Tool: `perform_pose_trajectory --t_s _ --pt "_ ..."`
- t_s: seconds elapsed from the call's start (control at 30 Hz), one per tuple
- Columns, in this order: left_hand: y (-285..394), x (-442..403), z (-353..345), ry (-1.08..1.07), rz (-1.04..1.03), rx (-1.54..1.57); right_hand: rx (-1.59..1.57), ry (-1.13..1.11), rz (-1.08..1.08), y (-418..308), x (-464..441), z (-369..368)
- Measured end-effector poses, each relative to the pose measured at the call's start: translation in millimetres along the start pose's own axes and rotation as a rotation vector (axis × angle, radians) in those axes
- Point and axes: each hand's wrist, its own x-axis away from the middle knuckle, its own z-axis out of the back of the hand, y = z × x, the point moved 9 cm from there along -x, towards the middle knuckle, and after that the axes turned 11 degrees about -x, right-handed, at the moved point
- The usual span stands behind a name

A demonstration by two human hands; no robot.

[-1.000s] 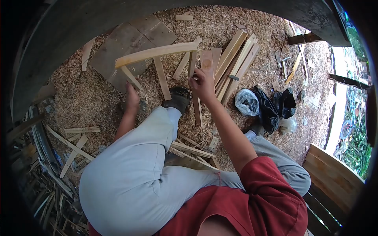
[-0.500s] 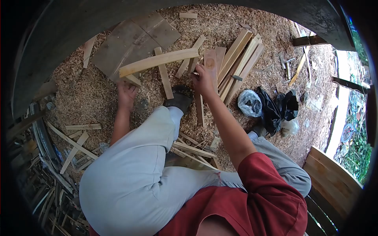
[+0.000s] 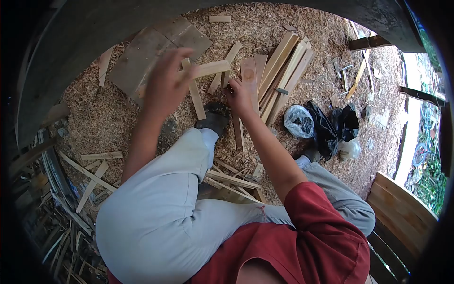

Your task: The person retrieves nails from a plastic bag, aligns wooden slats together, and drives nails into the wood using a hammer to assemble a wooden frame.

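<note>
A pale curved wooden slat (image 3: 213,69) spans the space between my hands, with a short wooden piece (image 3: 226,78) under its right end. My left hand (image 3: 165,87) is raised over the slat's left part and hides much of it. Motion blurs this hand, but its fingers look spread and free of any object. Around the lower end of the short piece, the fingers of my right hand (image 3: 240,98) are curled closed. A loose wooden strip (image 3: 195,97) lies beneath the slat, near my dark shoe (image 3: 213,117).
Wood shavings cover the ground. Right of my right hand lies a stack of boards (image 3: 288,71) with a hammer (image 3: 282,91) on it. Plastic bags (image 3: 324,132) sit farther right. A flat brown sheet (image 3: 137,59) lies at the upper left, and scrap strips (image 3: 92,184) at the lower left.
My left hand has left the slat's left lower end and risen up and right across it. The right hand stays at the short piece. The whole view has shifted slightly.
</note>
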Motion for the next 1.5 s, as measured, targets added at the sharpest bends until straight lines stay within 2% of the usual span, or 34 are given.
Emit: perform_pose_trajectory --t_s 0.03,0.1,0.13,0.2,0.27,0.3,0.37,0.4,0.47,0.57,0.7,0.77,0.93,1.0,1.07,1.1,1.13,1.2,1.23,1.3,1.33,1.4,1.43,1.5 --pt "9.7 -6.7 -16.1 -0.001 -0.004 0.003 -0.006 -0.023 -0.003 3.1 -0.7 -2.5" --pt "45.5 -10.1 -46.0 0.052 -0.247 -0.264 -0.002 -0.038 -0.010 9.8 2.7 -5.3" --pt "47.1 -8.4 -55.7 0.055 -0.252 -0.256 -0.029 -0.028 -0.004 11.3 4.3 -7.1" --pt "45.7 -7.3 -85.1 -0.086 -0.249 -0.436 -0.051 -0.012 0.004 7.9 7.5 4.1" --pt "43.9 -6.1 -84.2 -0.069 -0.247 -0.407 0.134 0.115 0.108 -21.4 21.7 29.8" --pt "42.3 -5.7 -81.7 -0.052 -0.233 -0.384 0.132 0.121 0.106 -21.8 28.8 38.1" --pt "44.8 -6.1 -80.6 -0.051 -0.236 -0.396 0.257 0.324 0.050 -15.8 47.7 76.9" --pt "46.7 -5.5 -80.5 -0.047 -0.239 -0.401 0.255 0.324 0.045 -13.5 56.1 87.4" --pt "47.8 -5.0 -82.9 -0.042 -0.241 -0.419 0.455 0.476 0.025 -10.9 76.6 121.4" --pt "45.6 -6.2 -89.6 -0.013 -0.249 -0.438 0.613 0.555 -0.036 17.2 100.9 144.0" --pt "44.9 -7.8 -90.5 -0.045 -0.212 -0.409 0.561 0.582 -0.156 35.1 113.3 152.6" --pt "44.2 -8.6 -90.7 -0.059 -0.205 -0.387 0.498 0.482 -0.271 48.8 112.6 149.8" --pt "32.1 -17.5 -79.5 -0.065 -0.184 -0.227 0.546 0.433 -0.265 54.2 105.2 158.9" --pt "18.0 -21.5 -89.8 -0.343 -0.117 -0.221 0.562 0.446 -0.282 45.0 98.4 164.8" --pt "17.5 -28.8 -83.6 -0.387 -0.113 -0.198 0.381 0.419 -0.317 29.7 88.2 169.2" --pt "18.1 -28.6 -86.0 -0.431 -0.117 -0.175 0.312 0.511 -0.181 7.3 82.8 170.1" --pt "17.6 -24.7 -88.5 -0.430 -0.115 -0.172 0.315 0.509 -0.180 -12.4 76.1 169.2" --pt "13.0 -19.3 -79.4 -0.261 -0.062 -0.278 0.093 0.355 -0.232 -53.8 55.6 157.0" --pt "16.0 -19.1 -78.5 -0.260 -0.062 -0.278 0.094 0.355 -0.232 -80.9 50.3 156.4" --pt "19.7 -16.2 -86.9 -0.387 -0.069 -0.400 0.011 0.142 -0.123 -136.6 38.0 134.3" --pt "17.6 -16.1 -88.7 -0.385 -0.067 -0.397 0.013 0.139 -0.123 -148.0 36.7 131.3" --pt "14.1 -15.8 -96.3 -0.429 -0.056 -0.430 0.239 -0.045 0.014 -175.1 33.4 111.9" --pt "15.0 -16.8 -94.9 -0.425 -0.055 -0.427 0.227 -0.112 0.001 -177.8 31.2 107.1" --pt "12.6 -16.8 -96.4 -0.504 -0.020 -0.422 0.217 -0.066 0.083 -193.5 24.4 108.9"
